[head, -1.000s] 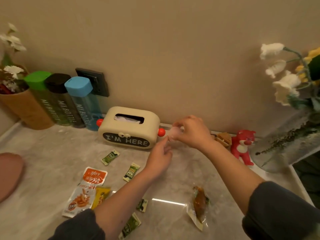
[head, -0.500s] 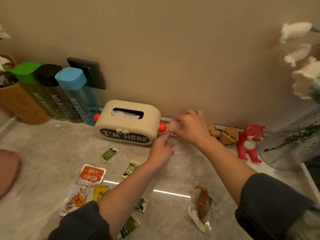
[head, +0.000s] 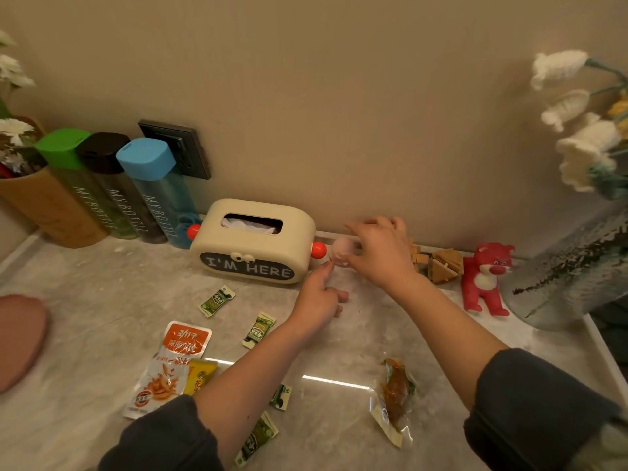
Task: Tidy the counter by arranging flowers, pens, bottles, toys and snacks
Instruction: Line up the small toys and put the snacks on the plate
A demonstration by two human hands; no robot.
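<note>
A small pale pink toy (head: 341, 248) sits just right of the cream tissue box (head: 253, 241), at the back of the counter. My right hand (head: 380, 254) reaches over it, with thumb and fingers curled round it. My left hand (head: 319, 294) comes from below; its thumb and index tip meet at the toy's lower edge and the other fingers are curled. A red bear toy (head: 486, 278) and wooden puzzle pieces (head: 440, 265) stand to the right. Several snack packets lie in front, among them an orange packet (head: 170, 367) and a clear-wrapped snack (head: 396, 396).
Three bottles with green (head: 63, 147), black (head: 102, 153) and blue (head: 146, 158) caps line the wall at the left, beside a brown flower pot (head: 47, 207). A glass vase (head: 571, 266) with white flowers stands at the right. A pink plate (head: 18, 338) lies at the left edge.
Both hands have stayed at the pink toy, which has come down close to the counter beside the tissue box. The view has shifted slightly.
</note>
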